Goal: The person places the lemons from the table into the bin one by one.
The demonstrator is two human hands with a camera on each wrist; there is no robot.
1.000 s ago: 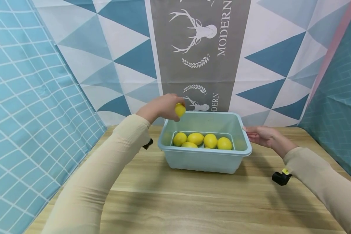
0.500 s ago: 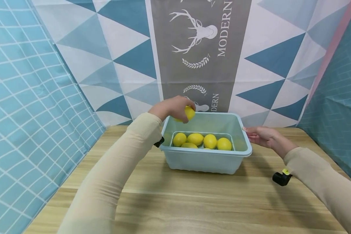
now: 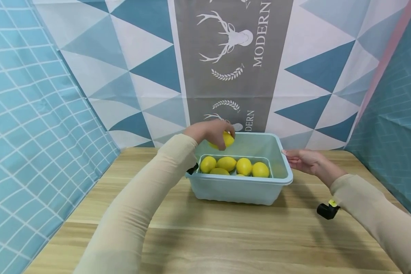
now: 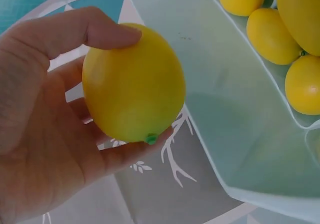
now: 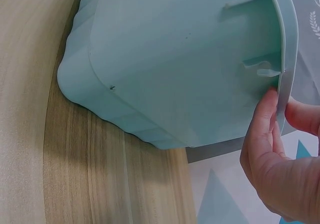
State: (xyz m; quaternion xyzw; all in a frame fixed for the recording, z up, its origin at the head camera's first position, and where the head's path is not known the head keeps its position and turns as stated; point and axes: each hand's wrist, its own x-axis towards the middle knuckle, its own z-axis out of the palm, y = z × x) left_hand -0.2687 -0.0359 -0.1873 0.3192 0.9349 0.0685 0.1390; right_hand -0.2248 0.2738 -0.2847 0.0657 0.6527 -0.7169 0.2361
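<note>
A pale blue-green plastic bin (image 3: 236, 191) stands on the wooden table, with several yellow lemons (image 3: 244, 166) lying on its floor. Over the bin's left part, my left hand (image 3: 209, 131) holds another lemon (image 4: 135, 84) between thumb and fingers. In the left wrist view the thumb lies across its top, and a small green stem end shows at the bottom. My right hand (image 3: 305, 161) is at the bin's right side. There, in the right wrist view, its thumb and fingers pinch the bin's rim (image 5: 290, 39), fingertips beneath the lip.
The wooden tabletop (image 3: 205, 236) extends in front of the bin. A patterned cloth backdrop (image 3: 150, 87) hangs close behind it, with a blue grid-pattern sheet (image 3: 31, 125) on the left. Black camera mounts (image 3: 327, 210) hang at both wrists.
My left hand, with the lemon, has moved right and slightly down from the bin's back left corner to over its inside. The right hand stays at the rim.
</note>
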